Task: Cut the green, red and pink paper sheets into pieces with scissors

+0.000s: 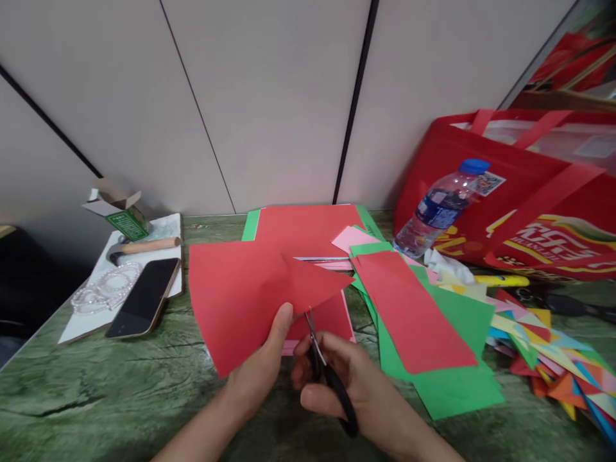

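Observation:
My left hand (pixel 262 359) pinches a large sheet of red paper (pixel 231 292) near its lower right edge, thumb on top. A cut runs into the sheet, and a pointed flap bends out to the right. Black-handled scissors (pixel 332 378) are in my right hand (pixel 341 369), their blades at the paper's edge just right of my left thumb. Behind and below the held sheet lies a stack of red, pink and green paper (pixel 308 221). To the right, a red paper strip (pixel 416 311) rests on green sheets (pixel 457 314).
A water bottle (pixel 440 208) leans against a red bag (pixel 520 179) at the back right. Colourful folded paper pieces (pixel 563 359) lie at the right. On the left are a phone (pixel 144 298), a wooden-handled tool (pixel 144 247), beads (pixel 106 289) and a small green box (pixel 125 218).

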Motion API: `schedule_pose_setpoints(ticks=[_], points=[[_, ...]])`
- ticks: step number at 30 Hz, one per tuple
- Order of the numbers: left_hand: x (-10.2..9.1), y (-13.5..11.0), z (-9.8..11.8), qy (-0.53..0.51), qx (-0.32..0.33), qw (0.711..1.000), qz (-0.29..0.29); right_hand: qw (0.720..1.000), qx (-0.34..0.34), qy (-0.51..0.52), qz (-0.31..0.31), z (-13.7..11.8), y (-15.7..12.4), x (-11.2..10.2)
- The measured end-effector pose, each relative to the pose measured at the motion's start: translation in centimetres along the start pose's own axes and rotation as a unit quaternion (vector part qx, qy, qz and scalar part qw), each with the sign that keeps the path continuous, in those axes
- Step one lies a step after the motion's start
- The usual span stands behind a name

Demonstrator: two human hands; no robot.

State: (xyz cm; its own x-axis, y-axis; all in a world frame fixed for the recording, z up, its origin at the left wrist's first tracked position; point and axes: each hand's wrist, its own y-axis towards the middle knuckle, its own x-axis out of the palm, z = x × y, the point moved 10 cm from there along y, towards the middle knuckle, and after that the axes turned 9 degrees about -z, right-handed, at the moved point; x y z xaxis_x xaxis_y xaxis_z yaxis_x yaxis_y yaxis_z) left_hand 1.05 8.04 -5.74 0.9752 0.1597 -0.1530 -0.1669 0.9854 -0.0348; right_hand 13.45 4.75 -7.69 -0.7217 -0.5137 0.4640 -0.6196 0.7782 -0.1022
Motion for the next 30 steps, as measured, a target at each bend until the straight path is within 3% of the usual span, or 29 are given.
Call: schedule_pose_setpoints(ticks=[4, 11, 23, 30], points=[[0.3, -0.4, 0.6, 0.086, -0.018, 0.996, -0.006, 1.000, -0.001, -0.008, 0.010, -0.3, 0.0, -0.4], [1.1, -0.4, -0.1, 0.075, -0.033, 0.996, -0.045, 0.999, -0.015, -0.036, 0.008, -0.6, -0.2, -0.3], [2.5, -0.7, 0.6, 0.034, -0.027, 0.994, -0.097, 0.996, -0.038, -0.079, 0.029, -1.0, 0.1, -0.6], [2.5, -0.8, 0.4, 0.010, -0.035, 0.994, -0.102, 0.995, -0.035, -0.089, 0.025, -0.7, 0.1, -0.8]])
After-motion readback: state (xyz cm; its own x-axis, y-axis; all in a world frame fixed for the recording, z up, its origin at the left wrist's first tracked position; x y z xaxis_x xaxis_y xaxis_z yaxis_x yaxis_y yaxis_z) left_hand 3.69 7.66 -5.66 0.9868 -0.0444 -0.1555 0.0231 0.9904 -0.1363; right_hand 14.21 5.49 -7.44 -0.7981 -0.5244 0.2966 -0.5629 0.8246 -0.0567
